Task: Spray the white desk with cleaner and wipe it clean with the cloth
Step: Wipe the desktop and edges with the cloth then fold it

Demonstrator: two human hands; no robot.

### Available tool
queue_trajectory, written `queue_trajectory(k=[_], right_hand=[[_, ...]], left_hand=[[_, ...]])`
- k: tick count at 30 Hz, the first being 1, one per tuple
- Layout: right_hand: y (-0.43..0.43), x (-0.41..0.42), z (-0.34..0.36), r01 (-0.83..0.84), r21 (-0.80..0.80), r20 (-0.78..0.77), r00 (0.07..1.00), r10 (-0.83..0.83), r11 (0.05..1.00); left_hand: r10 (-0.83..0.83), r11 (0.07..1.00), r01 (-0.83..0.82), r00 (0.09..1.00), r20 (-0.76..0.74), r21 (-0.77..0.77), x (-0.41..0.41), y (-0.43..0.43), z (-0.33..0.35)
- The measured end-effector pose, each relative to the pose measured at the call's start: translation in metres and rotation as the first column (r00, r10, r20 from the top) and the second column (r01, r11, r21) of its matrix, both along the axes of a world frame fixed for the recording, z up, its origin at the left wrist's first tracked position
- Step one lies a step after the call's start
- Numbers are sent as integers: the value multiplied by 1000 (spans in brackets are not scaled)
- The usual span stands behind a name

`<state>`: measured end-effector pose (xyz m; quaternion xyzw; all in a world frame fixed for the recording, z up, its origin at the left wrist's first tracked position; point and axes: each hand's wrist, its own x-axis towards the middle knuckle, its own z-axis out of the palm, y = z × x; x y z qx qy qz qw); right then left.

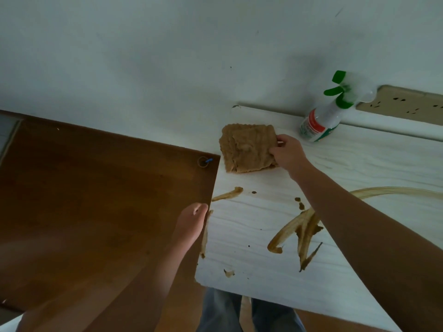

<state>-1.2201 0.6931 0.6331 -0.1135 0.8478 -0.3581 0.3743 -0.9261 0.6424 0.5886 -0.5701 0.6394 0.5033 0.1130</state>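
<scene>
My right hand (286,152) pinched the cloth (247,149) on the white desk (251,238)'s far corner, brown smears (304,226) waiting; my left hand (191,224) braced its edge, grip unclear

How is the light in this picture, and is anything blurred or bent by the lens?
Head view: dim light with a greenish cast, no glare; the spray bottle has a smeared top and a faint shadow on the wall; the white desk bows at its edges; the cloth and brown stains look sharp.
</scene>
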Motion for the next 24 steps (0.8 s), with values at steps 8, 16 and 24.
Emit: queue_trajectory(k=[8,16,24], right_hand=[[14,-18,69,-113,-243,-243,969,52,964],[10,3,50,-476,19,-438,787,435,879],[20,19,-16,-486,177,-521,692,500,856]], left_hand=[[-61,998,60,998,-14,-9,-24,-19,11],[-30,999,32,999,-37,40,-21,-20,16],[24,993,-17,998,-63,120,-8,-14,11]])
